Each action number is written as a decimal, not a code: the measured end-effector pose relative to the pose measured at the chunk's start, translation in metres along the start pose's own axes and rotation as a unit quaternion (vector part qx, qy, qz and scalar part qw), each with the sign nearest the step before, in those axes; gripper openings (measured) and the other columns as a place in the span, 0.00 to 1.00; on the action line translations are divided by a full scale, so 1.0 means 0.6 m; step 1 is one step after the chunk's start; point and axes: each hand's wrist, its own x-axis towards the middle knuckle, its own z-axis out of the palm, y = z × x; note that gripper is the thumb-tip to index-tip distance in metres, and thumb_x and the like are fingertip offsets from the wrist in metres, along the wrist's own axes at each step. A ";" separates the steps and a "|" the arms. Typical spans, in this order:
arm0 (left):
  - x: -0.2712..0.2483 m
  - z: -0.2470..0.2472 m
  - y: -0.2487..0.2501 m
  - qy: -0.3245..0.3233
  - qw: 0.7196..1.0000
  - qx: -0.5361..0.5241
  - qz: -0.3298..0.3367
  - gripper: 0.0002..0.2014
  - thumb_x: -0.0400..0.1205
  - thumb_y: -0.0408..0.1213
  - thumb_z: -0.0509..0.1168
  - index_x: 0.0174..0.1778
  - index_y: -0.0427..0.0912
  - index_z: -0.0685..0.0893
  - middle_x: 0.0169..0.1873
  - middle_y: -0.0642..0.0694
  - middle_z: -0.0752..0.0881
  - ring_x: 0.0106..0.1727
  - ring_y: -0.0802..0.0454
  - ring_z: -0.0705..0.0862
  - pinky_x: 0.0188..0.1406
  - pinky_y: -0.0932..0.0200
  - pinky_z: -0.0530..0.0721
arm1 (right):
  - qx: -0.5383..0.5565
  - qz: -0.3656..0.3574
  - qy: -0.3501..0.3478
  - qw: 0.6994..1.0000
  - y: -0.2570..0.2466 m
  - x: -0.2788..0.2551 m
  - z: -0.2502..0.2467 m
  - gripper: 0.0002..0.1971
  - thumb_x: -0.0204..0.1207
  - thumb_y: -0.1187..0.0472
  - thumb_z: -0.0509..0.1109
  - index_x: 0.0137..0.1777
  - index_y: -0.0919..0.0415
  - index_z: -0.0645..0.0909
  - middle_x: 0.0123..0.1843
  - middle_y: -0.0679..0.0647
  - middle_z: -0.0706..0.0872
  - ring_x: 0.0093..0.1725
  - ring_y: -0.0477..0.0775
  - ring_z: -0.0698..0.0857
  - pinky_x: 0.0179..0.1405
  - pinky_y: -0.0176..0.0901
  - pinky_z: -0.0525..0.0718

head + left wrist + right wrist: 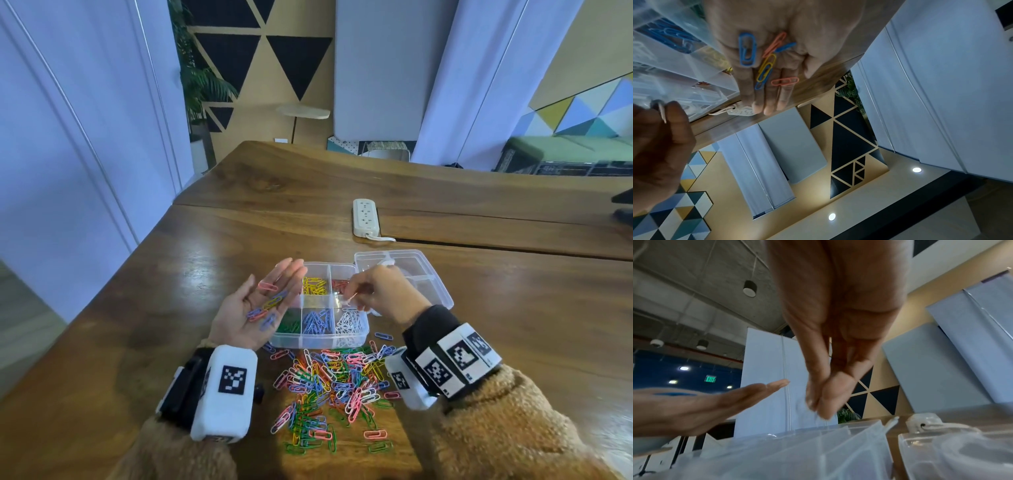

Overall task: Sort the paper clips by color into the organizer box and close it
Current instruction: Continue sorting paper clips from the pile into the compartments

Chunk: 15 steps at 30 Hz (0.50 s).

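Observation:
My left hand (270, 301) lies palm up and flat at the left edge of the clear organizer box (318, 341). Several blue, pink and yellow clips (764, 65) rest on its palm. My right hand (356, 298) hovers over the box's right side and pinches a white paper clip (351, 298) between thumb and forefinger. The box holds yellow (314, 286) and red clips (339, 284) at the back, and green (289, 323), blue (318, 322) and white (349, 322) in front. A mixed pile of clips (335, 387) lies on the table in front of the box.
The clear lid (428, 274) lies open to the right of the box, behind my right hand. A white power strip (365, 217) sits further back on the wooden table (205, 257). One blue clip (383, 335) lies alone right of the box.

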 end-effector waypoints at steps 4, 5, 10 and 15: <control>-0.005 0.012 -0.013 0.010 0.999 0.034 -0.016 0.39 0.87 0.58 0.40 0.63 0.21 0.78 0.66 0.25 0.79 0.65 0.32 0.82 0.61 0.40 0.80 | -0.057 -0.027 -0.025 0.998 -0.009 0.001 -0.001 0.13 0.75 0.75 0.63 0.48 0.62 0.87 0.43 0.56 0.90 0.45 0.51 0.88 0.55 0.39 0.83; -0.006 0.016 -0.018 0.014 0.999 0.040 -0.020 0.41 0.86 0.60 0.40 0.63 0.20 0.77 0.65 0.24 0.79 0.65 0.31 0.81 0.61 0.39 0.80 | -0.055 -0.033 -0.014 0.998 -0.013 -0.002 -0.005 0.14 0.75 0.75 0.62 0.48 0.62 0.86 0.42 0.55 0.90 0.44 0.51 0.88 0.54 0.39 0.83; -0.004 0.038 -0.042 0.023 0.998 0.059 -0.032 0.48 0.83 0.64 0.39 0.57 0.16 0.80 0.57 0.22 0.83 0.54 0.30 0.87 0.51 0.38 0.85 | -0.026 -0.145 0.065 0.987 -0.053 -0.018 -0.015 0.10 0.75 0.71 0.66 0.48 0.59 0.86 0.41 0.50 0.89 0.40 0.45 0.85 0.47 0.34 0.82; -0.009 0.072 -0.061 0.023 0.992 0.123 -0.025 0.48 0.85 0.63 0.39 0.34 0.23 0.89 0.42 0.28 0.89 0.49 0.38 0.89 0.60 0.40 0.78 | -0.026 -0.232 0.092 0.968 -0.068 -0.012 0.015 0.04 0.71 0.64 0.71 0.43 0.60 0.86 0.41 0.52 0.84 0.35 0.38 0.72 0.37 0.39 0.80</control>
